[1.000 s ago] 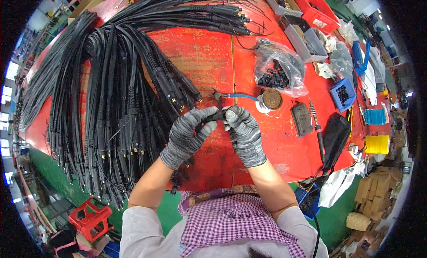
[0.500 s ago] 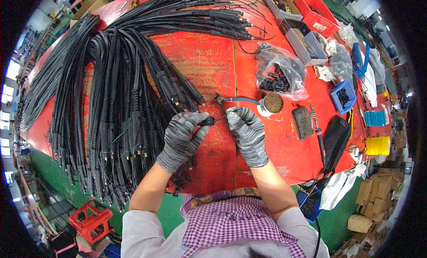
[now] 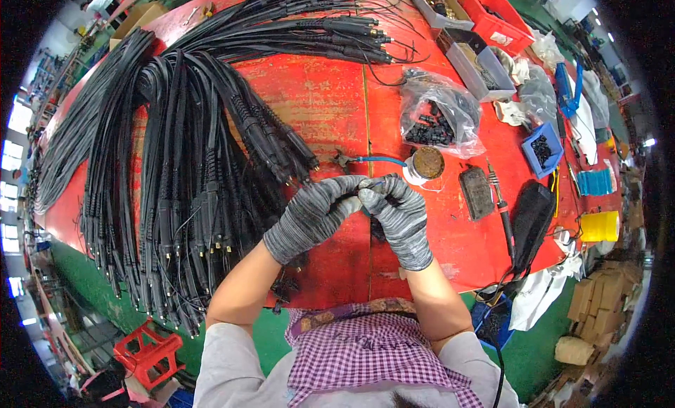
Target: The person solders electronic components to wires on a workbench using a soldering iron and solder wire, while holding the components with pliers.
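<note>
Both my hands wear grey knitted gloves and meet over the red table [image 3: 330,267]. My left hand [image 3: 313,214] is closed, thumb and fingers pinched together. Against its fingertips, my right hand [image 3: 399,218] is pinched too. Whatever sits between the fingertips is covered by the gloves and too small to name. Just beyond the fingers lie pliers with a blue handle [image 3: 380,159], partly hidden by my hands. To the left of my left hand spreads a large bundle of black cables [image 3: 183,141] with moulded plugs and brass-coloured tips.
Right of my hands are a tin of brown paste [image 3: 427,163], a clear bag of small black parts [image 3: 436,119], a dark block [image 3: 477,193] and a soldering iron [image 3: 502,211]. Farther right stand a blue bin [image 3: 542,152] and a yellow roll [image 3: 599,226]. Grey bins [image 3: 485,74] and a red crate [image 3: 496,21] stand behind.
My left hand has moved right until its fingertips meet the right hand's. The black plug and thin rod seen between the hands are now hidden.
</note>
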A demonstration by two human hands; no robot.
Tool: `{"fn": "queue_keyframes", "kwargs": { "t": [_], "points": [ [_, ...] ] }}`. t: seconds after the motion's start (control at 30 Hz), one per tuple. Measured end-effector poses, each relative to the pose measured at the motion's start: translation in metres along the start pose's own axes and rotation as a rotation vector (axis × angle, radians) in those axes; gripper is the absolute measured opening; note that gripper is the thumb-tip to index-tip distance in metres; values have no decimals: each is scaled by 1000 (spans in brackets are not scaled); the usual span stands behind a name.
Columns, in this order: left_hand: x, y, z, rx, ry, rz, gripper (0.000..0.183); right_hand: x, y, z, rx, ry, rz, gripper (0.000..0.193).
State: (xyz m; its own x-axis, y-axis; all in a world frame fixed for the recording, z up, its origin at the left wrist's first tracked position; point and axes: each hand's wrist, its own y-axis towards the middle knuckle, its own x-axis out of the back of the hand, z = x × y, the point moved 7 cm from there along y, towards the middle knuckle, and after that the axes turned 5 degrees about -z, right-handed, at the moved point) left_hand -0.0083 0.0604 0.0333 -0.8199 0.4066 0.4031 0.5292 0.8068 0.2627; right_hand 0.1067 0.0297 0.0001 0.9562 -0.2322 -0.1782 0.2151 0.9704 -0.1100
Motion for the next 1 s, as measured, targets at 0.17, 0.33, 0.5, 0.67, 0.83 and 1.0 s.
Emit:
{"fn": "queue_keyframes", "kwargs": {
  "t": [0.17,0.33,0.5,0.67,0.83,1.0],
  "points": [
    [-4,2,4,164,-22,-19,24,10,3,-6,-28,120,-25,12],
    [-5,-3,9,141,56,-81,21,7,6,-15,-98,228,-38,18],
    [-4,-8,13,211,2,-83,20,7,6,-13,-86,181,-15,14],
    [-9,-8,14,349,-150,-72,18,10,2,-13,-130,143,-32,14],
    [-5,-15,19,424,-265,-153,16,7,-2,-18,-138,197,-17,16],
    [-2,-19,21,487,-286,-187,15,9,-7,-20,-184,59,-55,18]
  ]
}}
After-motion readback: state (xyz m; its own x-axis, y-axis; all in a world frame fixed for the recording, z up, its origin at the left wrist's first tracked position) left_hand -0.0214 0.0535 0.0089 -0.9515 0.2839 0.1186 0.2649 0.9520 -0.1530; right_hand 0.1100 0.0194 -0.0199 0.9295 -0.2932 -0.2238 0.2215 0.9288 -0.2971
